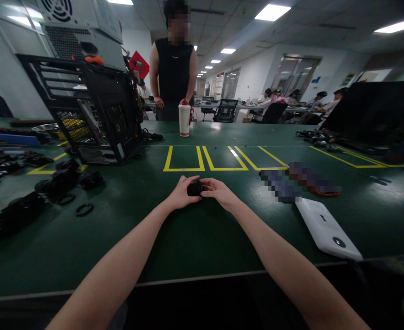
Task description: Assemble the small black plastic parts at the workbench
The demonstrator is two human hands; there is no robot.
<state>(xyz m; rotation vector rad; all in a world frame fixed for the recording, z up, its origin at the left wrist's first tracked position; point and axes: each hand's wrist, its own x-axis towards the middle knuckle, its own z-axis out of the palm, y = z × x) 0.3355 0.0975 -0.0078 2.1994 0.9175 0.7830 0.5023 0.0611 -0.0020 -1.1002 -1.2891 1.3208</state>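
Both of my hands meet over the middle of the dark green table (195, 238). My left hand (181, 193) and my right hand (219, 192) are closed around a small black object (195, 188), held between the fingertips just above the tabletop. What the object is cannot be made out. Both forearms stretch forward from the near edge.
An open black computer case (92, 110) stands at the left with black cable bundles (61, 181) and a loose ring (84, 209) before it. Yellow marked boxes (205, 160) lie ahead. A white cup (184, 120) and a standing person (173, 68) are across. A white device (327, 228) lies right.
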